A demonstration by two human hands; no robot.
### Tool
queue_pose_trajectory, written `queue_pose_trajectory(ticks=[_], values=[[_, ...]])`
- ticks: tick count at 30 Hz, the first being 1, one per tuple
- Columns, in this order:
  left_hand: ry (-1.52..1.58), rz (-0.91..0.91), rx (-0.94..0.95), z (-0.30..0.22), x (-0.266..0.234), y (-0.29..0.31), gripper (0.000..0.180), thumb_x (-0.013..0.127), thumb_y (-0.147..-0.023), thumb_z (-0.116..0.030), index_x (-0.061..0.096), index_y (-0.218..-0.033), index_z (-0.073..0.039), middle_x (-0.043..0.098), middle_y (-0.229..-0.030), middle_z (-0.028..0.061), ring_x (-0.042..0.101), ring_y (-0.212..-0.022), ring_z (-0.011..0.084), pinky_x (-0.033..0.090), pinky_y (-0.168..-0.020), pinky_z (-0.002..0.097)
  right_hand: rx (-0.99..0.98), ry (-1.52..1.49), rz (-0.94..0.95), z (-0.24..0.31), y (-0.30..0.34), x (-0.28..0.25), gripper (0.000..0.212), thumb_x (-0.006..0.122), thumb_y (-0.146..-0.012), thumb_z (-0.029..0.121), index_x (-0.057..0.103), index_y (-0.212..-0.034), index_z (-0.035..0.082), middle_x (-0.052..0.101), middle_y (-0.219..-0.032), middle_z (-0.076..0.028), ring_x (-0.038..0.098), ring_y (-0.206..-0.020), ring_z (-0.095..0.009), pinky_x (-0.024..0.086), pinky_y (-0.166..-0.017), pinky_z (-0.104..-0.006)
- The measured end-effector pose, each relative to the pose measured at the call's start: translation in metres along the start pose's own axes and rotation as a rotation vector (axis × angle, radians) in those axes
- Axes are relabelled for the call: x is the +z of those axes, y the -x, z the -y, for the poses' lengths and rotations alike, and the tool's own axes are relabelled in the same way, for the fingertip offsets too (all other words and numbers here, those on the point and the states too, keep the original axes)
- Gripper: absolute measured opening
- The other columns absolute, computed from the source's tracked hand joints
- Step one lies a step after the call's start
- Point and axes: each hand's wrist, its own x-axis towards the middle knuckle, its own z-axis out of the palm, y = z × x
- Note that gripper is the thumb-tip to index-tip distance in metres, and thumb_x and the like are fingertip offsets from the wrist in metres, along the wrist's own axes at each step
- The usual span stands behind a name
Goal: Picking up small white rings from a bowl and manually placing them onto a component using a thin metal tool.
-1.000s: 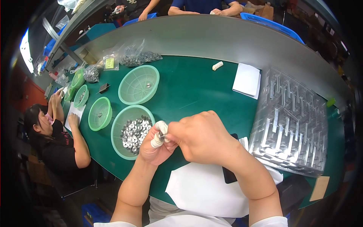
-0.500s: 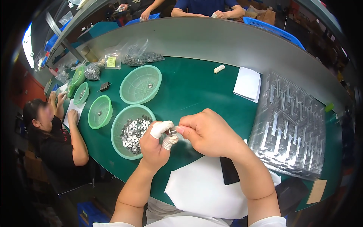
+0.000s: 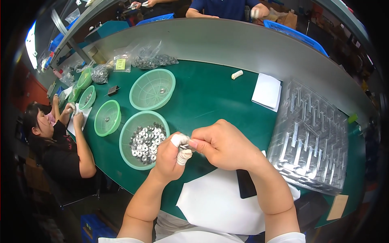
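Note:
My left hand (image 3: 168, 161), with white wrappings on its thumb and index finger, grips a small silver metal part (image 3: 183, 146) in front of me. Mostly the wrapped fingertips cover this part. From the other side my right hand (image 3: 223, 145) meets it, bare thumb and index finger pinched together. Whatever sits in that pinch is too small and hidden to name. Just left of my left hand stands a green mesh basket (image 3: 122, 142) with many small round metal parts (image 3: 145, 141). Below my hands a white sheet (image 3: 214, 202) covers the table's near edge.
Stacked clear plastic trays (image 3: 306, 139) hold metal strips at right, near white papers (image 3: 266, 91). A black phone-like slab (image 3: 246, 184) lies under my right forearm. More green baskets (image 3: 152, 106) and bagged metal parts (image 3: 156, 61) stand at left. A co-worker (image 3: 60, 141) sits there; others work beyond the partition (image 3: 227, 44).
My left hand has tilted slightly and closed nearer my right fingertips, so less of the metal part shows. Across the partition a person's hand has lifted; the left co-worker's hands have come together.

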Motion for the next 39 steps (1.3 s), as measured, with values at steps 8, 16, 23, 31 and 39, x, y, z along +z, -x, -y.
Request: queue_pose_trajectory(ticks=[8,16,23,31,39], values=[[0.030,0.048,0.007,-0.003,-0.004,-0.002,0.041,0.053,-0.104,-0.037,0.058,-0.099,0.003,0.063,-0.079,0.0127,0.062,-0.066,0.0249,0.049,-0.060,0.0334,0.017,0.017,0.072,0.002,-0.001,-0.002,0.019,0.063,-0.096,0.015,0.067,-0.081,0.004,0.054,-0.057,-0.011,0.047,-0.049,-0.027,0.037,-0.049,-0.0383],[0.551,-0.065,-0.313,-0.001,0.012,0.017,0.059,0.034,-0.109,-0.051,0.059,-0.101,0.002,0.065,-0.085,0.0107,0.061,-0.069,0.0181,0.048,-0.059,0.0288,-0.176,0.369,-0.146,0.004,-0.001,0.019,0.016,0.063,-0.091,0.012,0.060,-0.076,0.009,0.065,-0.064,-0.004,0.064,-0.057,-0.028,0.046,-0.051,-0.0414],[0.603,-0.170,-0.376,0.002,0.019,0.023,0.056,0.034,-0.109,-0.051,0.057,-0.101,-0.001,0.062,-0.092,0.0089,0.059,-0.070,0.0172,0.046,-0.058,0.0280,-0.196,0.487,-0.206,0.003,-0.001,0.026,0.014,0.066,-0.088,0.015,0.059,-0.077,0.010,0.063,-0.063,-0.006,0.064,-0.057,-0.029,0.046,-0.049,-0.0425],[0.394,-0.132,-0.252,-0.004,0.018,0.014,0.060,0.035,-0.108,-0.055,0.060,-0.097,-0.001,0.065,-0.080,0.0078,0.063,-0.067,0.0160,0.045,-0.056,0.0268,-0.066,0.190,-0.109,0.003,0.000,0.014,0.016,0.063,-0.093,0.016,0.065,-0.079,0.007,0.068,-0.066,-0.006,0.065,-0.058,-0.030,0.049,-0.054,-0.0408],[0.348,-0.171,-0.181,-0.013,0.018,0.000,0.043,0.056,-0.105,-0.040,0.063,-0.105,0.003,0.070,-0.084,0.0075,0.066,-0.069,0.0158,0.051,-0.064,0.0269,0.104,-0.011,-0.002,0.009,0.002,-0.008,0.025,0.060,-0.098,0.016,0.065,-0.076,0.003,0.057,-0.058,-0.011,0.050,-0.049,-0.025,0.040,-0.051,-0.0368]])
